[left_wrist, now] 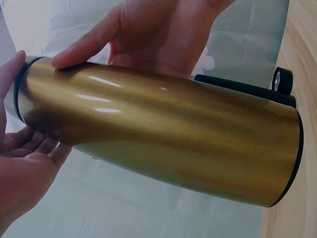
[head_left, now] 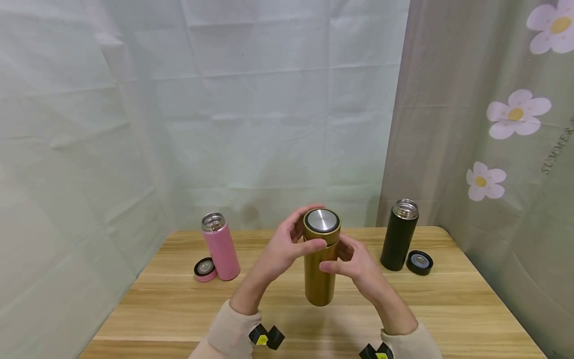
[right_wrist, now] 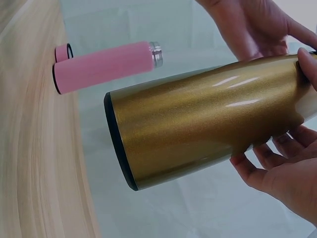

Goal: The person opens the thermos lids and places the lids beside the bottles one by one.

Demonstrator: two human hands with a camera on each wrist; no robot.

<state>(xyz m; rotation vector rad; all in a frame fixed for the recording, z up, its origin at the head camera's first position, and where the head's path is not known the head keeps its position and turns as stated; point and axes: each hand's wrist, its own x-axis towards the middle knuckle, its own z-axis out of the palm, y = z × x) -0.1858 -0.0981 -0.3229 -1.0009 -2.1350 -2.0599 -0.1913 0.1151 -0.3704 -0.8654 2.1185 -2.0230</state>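
A gold thermos bottle (head_left: pixel 319 279) with a black-ringed lid (head_left: pixel 322 221) on top is held nearly upright between both hands, its black base raised off the tabletop. My left hand (head_left: pixel 287 244) grips the lid end, thumb across the front and fingers round the far side. Lower down, my right hand (head_left: pixel 356 262) holds the upper body, with the thumb in front and the fingers behind. The right wrist view shows the gold body (right_wrist: pixel 188 119) between the two hands.
At the left stands an uncapped pink thermos (head_left: pixel 221 252), its lid (head_left: pixel 205 269) beside it. An uncapped black thermos (head_left: pixel 398 239) stands at the right next to its black lid (head_left: pixel 419 263). All are on the wooden table (head_left: pixel 161 304), with curtains behind.
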